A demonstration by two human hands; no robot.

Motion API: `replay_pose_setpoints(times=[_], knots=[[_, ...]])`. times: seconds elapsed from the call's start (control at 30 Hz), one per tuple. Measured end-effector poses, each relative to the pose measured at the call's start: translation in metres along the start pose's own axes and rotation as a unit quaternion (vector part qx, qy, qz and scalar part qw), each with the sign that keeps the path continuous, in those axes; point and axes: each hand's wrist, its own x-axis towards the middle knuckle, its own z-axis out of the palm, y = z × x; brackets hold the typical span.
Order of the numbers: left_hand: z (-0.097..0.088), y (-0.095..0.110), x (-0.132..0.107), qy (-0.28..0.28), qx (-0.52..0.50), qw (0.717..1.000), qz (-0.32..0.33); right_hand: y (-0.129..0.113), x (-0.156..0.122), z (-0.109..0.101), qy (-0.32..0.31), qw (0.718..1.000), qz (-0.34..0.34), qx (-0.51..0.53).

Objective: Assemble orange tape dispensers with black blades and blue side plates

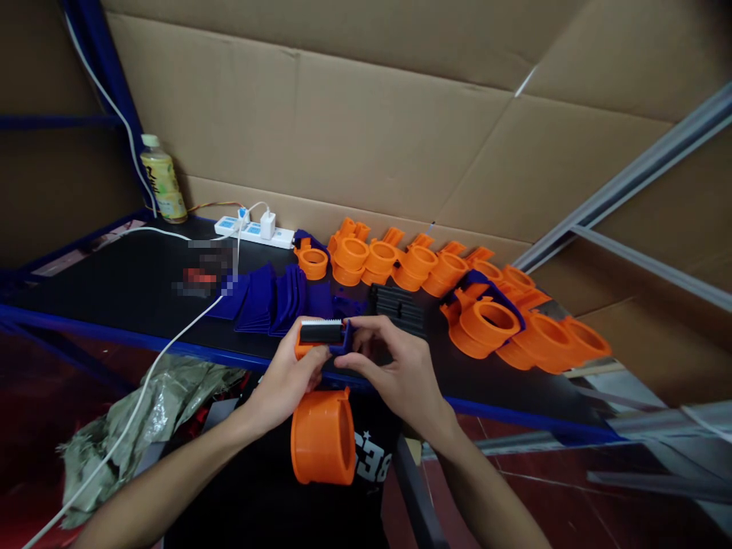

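My left hand grips an orange plastic tape dispenser by its upper end; its round drum hangs below my wrist. At the top of the dispenser sits a black toothed cutter piece with a blue part at its right end. My right hand pinches that blue part and the cutter's right end with thumb and fingers. Both hands are just in front of the black table's blue front edge.
On the black table lie a row of orange dispensers, more of them at the right, stacked blue plates, black toothed pieces, a white power strip with cable, and a drink bottle. Cardboard walls stand behind. Crumpled wrap lies lower left.
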Motion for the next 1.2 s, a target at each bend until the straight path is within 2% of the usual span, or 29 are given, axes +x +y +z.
replay_pose_setpoints(times=[0.17, 0.3, 0.4, 0.5, 0.6, 0.7, 0.77, 0.9, 1.07, 1.13, 1.2], knots=[[-0.002, 0.000, -0.004, -0.018, 0.029, 0.999, 0.005, -0.001, -0.004, 0.000, 0.013, 0.996, -0.070, -0.047], [-0.008, 0.003, -0.005, -0.030, 0.012, 0.999, 0.025, 0.000, -0.007, 0.002, 0.020, 0.986, -0.133, -0.096], [-0.010, 0.012, -0.004, -0.090, -0.077, 0.992, 0.040, 0.000, -0.008, 0.001, 0.034, 0.978, -0.159, -0.133], [-0.009, 0.019, -0.004, -0.182, -0.182, 0.966, 0.021, 0.001, -0.008, -0.005, 0.035, 0.978, -0.149, -0.143], [-0.009, 0.019, -0.004, -0.219, -0.192, 0.956, 0.003, 0.000, -0.009, -0.016, 0.026, 0.984, -0.129, -0.124], [-0.012, 0.013, 0.000, -0.196, -0.168, 0.966, 0.013, -0.006, -0.015, -0.028, 0.031, 0.990, -0.093, -0.100], [-0.015, 0.009, 0.003, -0.150, -0.140, 0.979, 0.020, -0.014, -0.022, -0.033, 0.028, 0.993, -0.071, -0.088], [-0.017, 0.007, 0.004, -0.053, -0.094, 0.993, 0.049, -0.034, -0.038, -0.030, -0.038, 0.989, -0.082, -0.118], [-0.011, 0.008, -0.005, -0.039, -0.035, 0.994, 0.096, -0.038, -0.047, -0.015, -0.039, 0.973, -0.117, -0.196], [-0.010, 0.008, -0.008, -0.033, -0.030, 0.992, 0.118, -0.033, -0.047, -0.015, -0.037, 0.976, -0.126, -0.174], [-0.009, 0.009, -0.009, -0.055, -0.059, 0.988, 0.129, -0.028, -0.045, -0.017, -0.025, 0.984, -0.128, -0.121]])
